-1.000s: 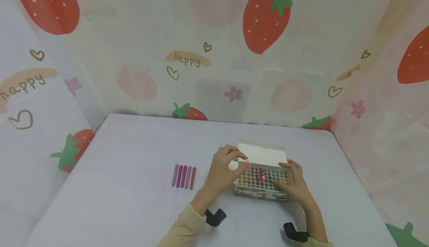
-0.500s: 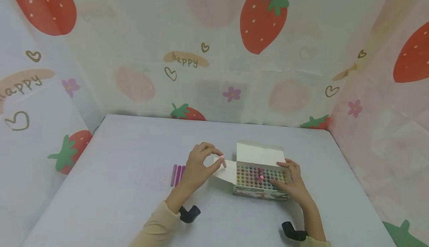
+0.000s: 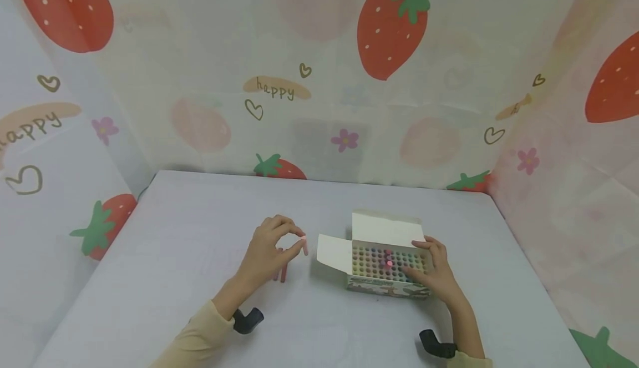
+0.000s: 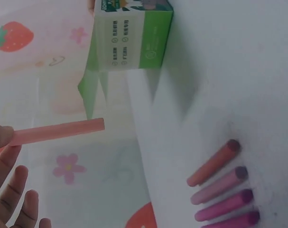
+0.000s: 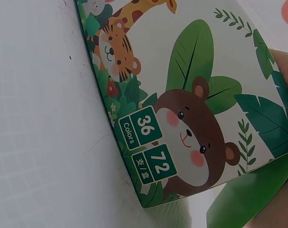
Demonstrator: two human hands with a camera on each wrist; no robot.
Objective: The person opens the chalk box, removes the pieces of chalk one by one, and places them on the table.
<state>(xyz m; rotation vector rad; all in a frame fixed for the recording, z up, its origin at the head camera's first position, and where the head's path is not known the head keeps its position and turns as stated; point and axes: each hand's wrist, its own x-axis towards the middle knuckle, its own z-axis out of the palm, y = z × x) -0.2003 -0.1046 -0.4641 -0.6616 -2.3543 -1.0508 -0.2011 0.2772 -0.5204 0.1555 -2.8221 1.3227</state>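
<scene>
My left hand (image 3: 267,248) pinches a pale pink stick of chalk (image 4: 63,131) between thumb and fingertips, raised over the table left of the chalk box. In the head view the chalk points downward. Below, a row of chalk sticks lies on the table, a reddish one (image 4: 214,163) nearest the box, then mauve (image 4: 218,185) and magenta (image 4: 224,205) ones; the hand partly hides the row. My right hand (image 3: 439,271) holds the right end of the open chalk box (image 3: 389,287), thumb over the chalk inside. One bright pink stick (image 3: 390,263) pokes up above the others.
The box's white lid (image 3: 386,228) stands raised at the back, and its left flap (image 3: 333,252) sticks out sideways. A white-covered table (image 3: 209,207) lies beneath. Strawberry-print cloth (image 3: 319,40) closes off the back and sides. Dark wrist mounts (image 3: 438,344) sit on both wrists.
My left hand has carried the pale pink chalk left, from over the box to above the row, now covering part of it. The box's left flap has come into view. My right hand stays put.
</scene>
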